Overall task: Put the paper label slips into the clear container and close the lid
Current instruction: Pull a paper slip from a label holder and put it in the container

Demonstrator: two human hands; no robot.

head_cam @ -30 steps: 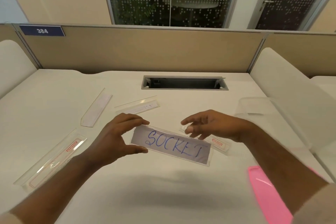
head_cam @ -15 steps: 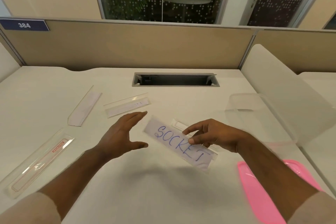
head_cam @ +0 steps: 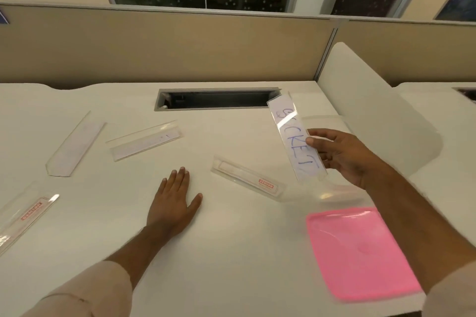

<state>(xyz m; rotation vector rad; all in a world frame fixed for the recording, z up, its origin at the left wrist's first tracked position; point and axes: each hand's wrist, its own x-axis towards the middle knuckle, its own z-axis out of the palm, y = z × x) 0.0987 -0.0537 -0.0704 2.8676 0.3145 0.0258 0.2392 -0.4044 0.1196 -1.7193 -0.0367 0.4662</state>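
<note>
Right hand [head_cam: 345, 157] pinches the SOCKET slip [head_cam: 296, 139] up at 2 o'clock, over what looks like the clear container [head_cam: 334, 190]. Left hand [head_cam: 172, 201] lies flat, fingers [head_cam: 180, 175] straight, on the white counter [head_cam: 231, 252]. Pink lid [head_cam: 360, 252] at 4 o'clock; beige partition [head_cam: 180, 46] behind.

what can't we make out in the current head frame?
- Clear container: mostly behind the right hand and forearm; contents not readable.
- Far-left slip: cut off by the left frame edge.
- Pink lid: motion-blurred, edges smeared.
- Small red print on the middle slip: too small.
</note>
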